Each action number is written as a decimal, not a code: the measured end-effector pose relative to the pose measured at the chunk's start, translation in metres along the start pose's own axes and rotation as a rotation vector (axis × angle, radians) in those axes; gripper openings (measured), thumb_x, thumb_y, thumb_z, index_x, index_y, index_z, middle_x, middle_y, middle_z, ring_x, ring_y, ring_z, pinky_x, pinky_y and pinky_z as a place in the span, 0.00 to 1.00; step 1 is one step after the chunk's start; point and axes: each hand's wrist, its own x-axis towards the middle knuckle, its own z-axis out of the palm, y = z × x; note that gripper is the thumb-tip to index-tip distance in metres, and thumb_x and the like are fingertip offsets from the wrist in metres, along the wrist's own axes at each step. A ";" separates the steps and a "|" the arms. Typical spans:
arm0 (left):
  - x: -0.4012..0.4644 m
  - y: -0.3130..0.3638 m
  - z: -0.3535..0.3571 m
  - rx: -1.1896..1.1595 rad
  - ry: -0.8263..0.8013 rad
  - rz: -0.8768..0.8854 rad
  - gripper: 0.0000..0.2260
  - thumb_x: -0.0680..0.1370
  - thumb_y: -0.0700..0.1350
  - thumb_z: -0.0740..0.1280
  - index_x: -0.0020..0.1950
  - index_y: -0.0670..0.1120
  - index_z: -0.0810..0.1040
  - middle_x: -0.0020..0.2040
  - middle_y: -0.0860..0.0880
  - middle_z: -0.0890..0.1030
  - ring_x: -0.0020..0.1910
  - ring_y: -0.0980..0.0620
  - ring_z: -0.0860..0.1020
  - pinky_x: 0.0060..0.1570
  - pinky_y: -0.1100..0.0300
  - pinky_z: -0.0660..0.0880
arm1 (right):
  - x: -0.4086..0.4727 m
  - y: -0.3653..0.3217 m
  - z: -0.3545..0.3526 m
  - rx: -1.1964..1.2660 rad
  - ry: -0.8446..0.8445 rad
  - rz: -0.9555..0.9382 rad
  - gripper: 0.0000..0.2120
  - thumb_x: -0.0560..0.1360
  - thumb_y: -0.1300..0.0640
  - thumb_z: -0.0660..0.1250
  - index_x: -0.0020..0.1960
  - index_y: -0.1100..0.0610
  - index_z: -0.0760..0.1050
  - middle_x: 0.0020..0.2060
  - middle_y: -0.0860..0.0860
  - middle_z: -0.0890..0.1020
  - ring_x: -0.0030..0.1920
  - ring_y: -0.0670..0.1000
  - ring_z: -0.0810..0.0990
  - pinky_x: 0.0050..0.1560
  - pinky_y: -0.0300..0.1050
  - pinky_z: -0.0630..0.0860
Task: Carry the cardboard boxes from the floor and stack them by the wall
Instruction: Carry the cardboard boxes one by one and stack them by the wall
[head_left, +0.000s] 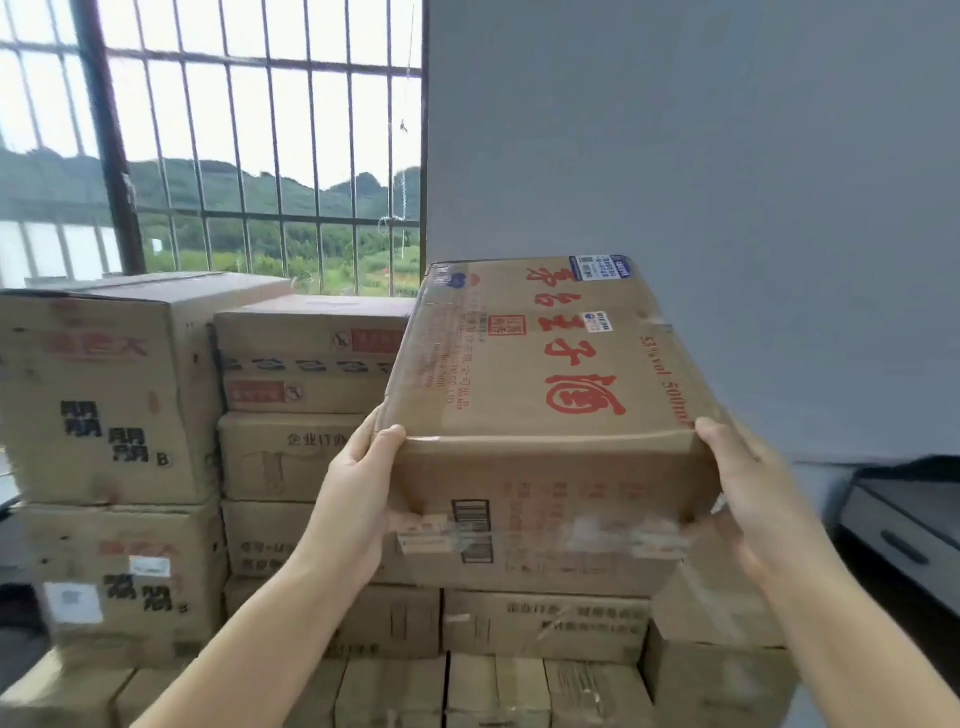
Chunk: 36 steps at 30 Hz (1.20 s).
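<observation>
- Left hand: bare, with no glove, ring or watch showing.
- Right hand: bare too, nothing worn on the wrist.
- Both forearms: uncovered to the bottom edge, no sleeve in view.

Box between both hands, above stacked boxes, window behind left, wall behind.

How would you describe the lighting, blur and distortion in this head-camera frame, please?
Head view: the barred window is blown out to near white, while the grey wall stays evenly lit; the red print on the carried box reads sharp, but its near face and the right hand are motion-smeared; the left hand is crisper; the wide lens bows the window bars.
</observation>
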 end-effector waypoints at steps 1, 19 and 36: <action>0.019 0.003 0.010 -0.006 -0.003 0.026 0.15 0.81 0.48 0.59 0.66 0.60 0.74 0.60 0.52 0.80 0.59 0.47 0.78 0.42 0.46 0.80 | 0.024 -0.004 0.005 0.002 -0.014 -0.023 0.14 0.79 0.49 0.60 0.63 0.46 0.75 0.48 0.41 0.81 0.46 0.42 0.78 0.38 0.50 0.80; 0.341 -0.015 0.040 0.108 0.055 0.006 0.20 0.80 0.52 0.63 0.72 0.58 0.68 0.64 0.52 0.75 0.58 0.49 0.76 0.44 0.42 0.80 | 0.326 0.050 0.132 -0.013 -0.097 0.014 0.18 0.79 0.46 0.59 0.69 0.43 0.70 0.60 0.49 0.77 0.56 0.55 0.76 0.44 0.64 0.79; 0.426 -0.119 0.015 0.850 0.177 0.427 0.25 0.78 0.50 0.64 0.73 0.61 0.59 0.60 0.62 0.71 0.54 0.68 0.71 0.45 0.74 0.65 | 0.420 0.131 0.151 -0.577 -0.425 -0.005 0.34 0.64 0.35 0.66 0.67 0.43 0.64 0.56 0.40 0.78 0.55 0.46 0.79 0.58 0.51 0.76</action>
